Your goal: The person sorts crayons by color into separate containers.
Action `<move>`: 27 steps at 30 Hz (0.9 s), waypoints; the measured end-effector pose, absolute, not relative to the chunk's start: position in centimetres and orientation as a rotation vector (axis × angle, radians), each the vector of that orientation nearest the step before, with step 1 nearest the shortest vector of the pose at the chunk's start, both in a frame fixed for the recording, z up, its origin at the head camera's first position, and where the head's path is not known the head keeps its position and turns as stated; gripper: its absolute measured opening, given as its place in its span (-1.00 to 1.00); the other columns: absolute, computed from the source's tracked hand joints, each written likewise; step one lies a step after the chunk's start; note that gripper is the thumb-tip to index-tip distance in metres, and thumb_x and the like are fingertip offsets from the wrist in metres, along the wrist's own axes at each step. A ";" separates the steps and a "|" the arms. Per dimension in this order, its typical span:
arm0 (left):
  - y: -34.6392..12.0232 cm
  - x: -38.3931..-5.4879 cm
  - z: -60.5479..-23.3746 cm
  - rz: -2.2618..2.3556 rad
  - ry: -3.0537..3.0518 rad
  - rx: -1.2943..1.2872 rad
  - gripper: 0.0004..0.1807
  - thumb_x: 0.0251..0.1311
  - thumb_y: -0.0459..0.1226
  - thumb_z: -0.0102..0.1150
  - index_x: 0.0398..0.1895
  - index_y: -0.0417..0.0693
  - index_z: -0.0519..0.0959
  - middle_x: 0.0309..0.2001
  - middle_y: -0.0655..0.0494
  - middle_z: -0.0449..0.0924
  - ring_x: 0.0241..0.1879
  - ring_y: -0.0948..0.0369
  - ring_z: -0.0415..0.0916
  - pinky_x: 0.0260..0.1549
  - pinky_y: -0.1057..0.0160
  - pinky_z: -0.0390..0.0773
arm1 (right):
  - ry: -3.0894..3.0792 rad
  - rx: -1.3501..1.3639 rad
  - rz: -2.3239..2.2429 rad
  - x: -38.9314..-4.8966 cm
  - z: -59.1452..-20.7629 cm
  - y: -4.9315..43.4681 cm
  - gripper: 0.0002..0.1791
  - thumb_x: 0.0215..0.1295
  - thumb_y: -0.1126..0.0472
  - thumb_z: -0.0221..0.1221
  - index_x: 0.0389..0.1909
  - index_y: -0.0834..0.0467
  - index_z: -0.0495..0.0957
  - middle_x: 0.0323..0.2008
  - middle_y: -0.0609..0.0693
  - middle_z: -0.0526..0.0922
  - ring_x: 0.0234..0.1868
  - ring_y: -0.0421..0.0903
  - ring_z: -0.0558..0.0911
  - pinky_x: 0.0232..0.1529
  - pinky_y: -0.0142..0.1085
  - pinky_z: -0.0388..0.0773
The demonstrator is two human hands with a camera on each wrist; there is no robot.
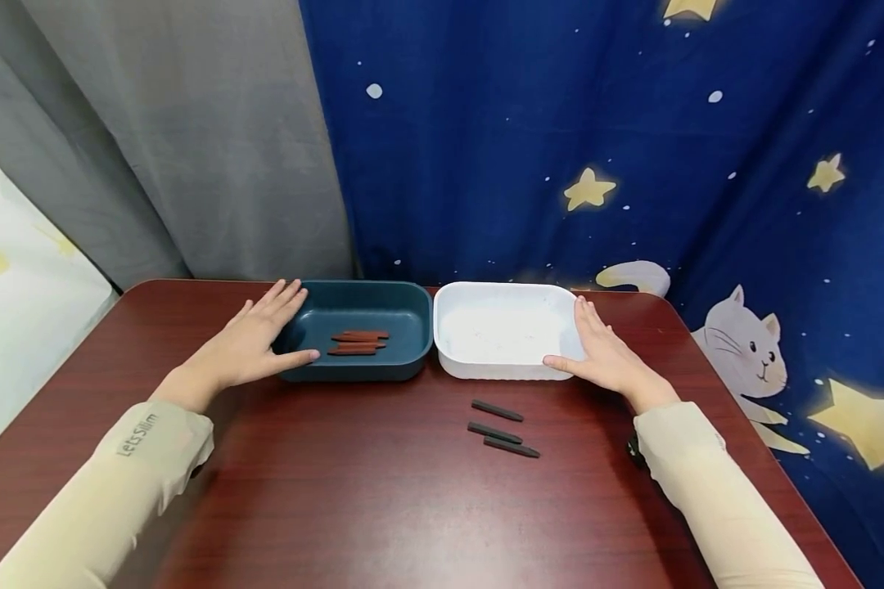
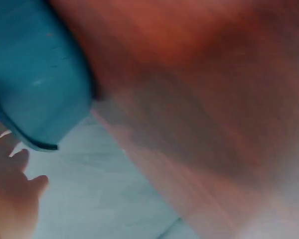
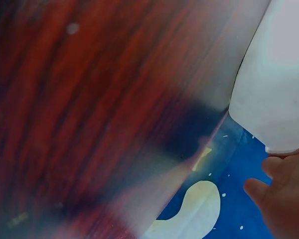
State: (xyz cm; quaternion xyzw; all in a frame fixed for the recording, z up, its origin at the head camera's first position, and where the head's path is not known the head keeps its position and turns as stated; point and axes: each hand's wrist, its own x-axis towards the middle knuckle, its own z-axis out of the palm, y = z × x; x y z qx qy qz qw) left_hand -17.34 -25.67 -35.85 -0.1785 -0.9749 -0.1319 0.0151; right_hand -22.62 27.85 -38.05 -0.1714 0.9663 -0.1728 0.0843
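A dark teal bin (image 1: pixel 354 372) stands near the table's back edge with several reddish-brown crayon-like sticks (image 1: pixel 357 348) lying in it. My left hand (image 1: pixel 246 343) rests against its left end, fingers straight along the rim and thumb near the front corner. Right beside it stands a white bin (image 1: pixel 504 370). My right hand (image 1: pixel 604 352) is at that bin's right end, fingers extended and thumb on the front rim. Both wrist views show fingers close to the rims of the teal bin (image 2: pixel 40 74) and the white bin (image 3: pixel 274 99).
Three black crayon-like sticks (image 1: pixel 495 432) lie on the reddish-brown table (image 1: pixel 383 491) in front of the white bin. Behind the table hang a grey curtain (image 1: pixel 214 139) and a blue star-patterned curtain (image 1: pixel 471 164).
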 end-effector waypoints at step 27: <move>-12.9 -15.5 -34.2 -0.575 -2.627 -1.194 -0.56 0.28 -0.18 0.26 0.21 -0.09 0.57 0.15 0.07 0.59 0.19 0.14 0.46 0.19 0.09 0.53 | 2.889 -0.524 -0.547 -22.6 -38.2 28.0 0.32 0.22 -0.44 0.12 0.56 0.26 -0.46 0.59 0.16 -0.45 0.61 0.18 -0.32 0.49 0.30 -0.16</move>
